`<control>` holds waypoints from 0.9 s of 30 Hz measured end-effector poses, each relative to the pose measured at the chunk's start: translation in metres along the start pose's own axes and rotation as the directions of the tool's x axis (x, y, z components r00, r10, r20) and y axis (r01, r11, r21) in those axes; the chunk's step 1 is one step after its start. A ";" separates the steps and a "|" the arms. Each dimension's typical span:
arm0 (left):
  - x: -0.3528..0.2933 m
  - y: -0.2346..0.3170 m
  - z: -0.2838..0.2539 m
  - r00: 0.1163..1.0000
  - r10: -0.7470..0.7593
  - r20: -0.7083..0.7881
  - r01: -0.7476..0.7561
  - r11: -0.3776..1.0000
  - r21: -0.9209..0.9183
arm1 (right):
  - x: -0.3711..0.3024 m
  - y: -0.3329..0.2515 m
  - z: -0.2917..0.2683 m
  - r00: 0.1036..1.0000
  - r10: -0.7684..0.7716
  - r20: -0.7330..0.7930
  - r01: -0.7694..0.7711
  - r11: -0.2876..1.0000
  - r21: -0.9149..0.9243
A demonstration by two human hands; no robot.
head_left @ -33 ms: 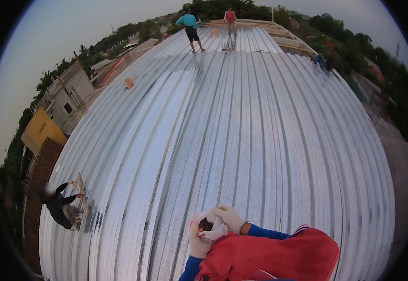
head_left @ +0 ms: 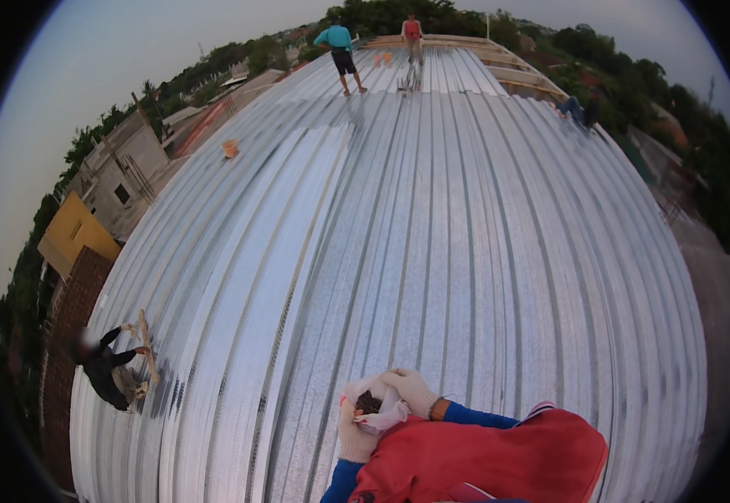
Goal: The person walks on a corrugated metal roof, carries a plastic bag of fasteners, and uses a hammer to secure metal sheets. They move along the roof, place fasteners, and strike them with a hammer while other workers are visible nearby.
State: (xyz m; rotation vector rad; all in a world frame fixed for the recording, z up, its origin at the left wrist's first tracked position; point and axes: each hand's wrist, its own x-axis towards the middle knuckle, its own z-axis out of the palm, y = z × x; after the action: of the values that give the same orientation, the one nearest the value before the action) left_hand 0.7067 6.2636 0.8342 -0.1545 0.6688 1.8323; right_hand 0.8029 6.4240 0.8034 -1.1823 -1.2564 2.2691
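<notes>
A white plastic bag point(head_left: 392, 412) is held open close in front of my red-clad body, at the lower middle of the view. My left hand point(head_left: 355, 436), in a cream knitted glove, grips the bag's near left side. On its far right rim, my right hand point(head_left: 411, 391) in a matching glove has its fingers closed over the plastic. Inside the bag's mouth lies a heap of small dark brown pieces point(head_left: 368, 402), too small to tell their kind. Blue sleeves cover both my forearms.
Ribbed metal roofing sheets point(head_left: 432, 251) stretch away, with a raised overlapping edge left of centre. At left, a person point(head_left: 111, 373) crouches holding a wooden piece point(head_left: 148, 348). An orange bucket point(head_left: 230, 148) stands farther off. Two people stand at the far end, near open wooden framing point(head_left: 520, 77).
</notes>
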 end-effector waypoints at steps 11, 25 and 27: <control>0.007 0.002 0.008 1.000 0.009 -0.004 -0.009 0.999 0.031 | 0.004 -0.007 -0.007 0.997 0.006 -0.077 0.009 0.982 0.190; 0.005 0.001 0.022 1.000 0.020 -0.001 -0.020 0.999 -0.033 | 0.013 -0.019 -0.008 0.930 -0.344 -0.127 0.302 0.916 -0.263; 0.004 0.001 0.022 0.998 0.051 -0.023 -0.052 0.998 -0.035 | 0.005 -0.027 0.001 0.926 -0.361 -0.107 0.295 0.872 -0.390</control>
State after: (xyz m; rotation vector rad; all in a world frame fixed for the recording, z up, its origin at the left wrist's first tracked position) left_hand 0.7095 6.2783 0.8511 -0.1829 0.6615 1.8952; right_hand 0.7957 6.4416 0.8226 -1.1466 -1.7122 1.6902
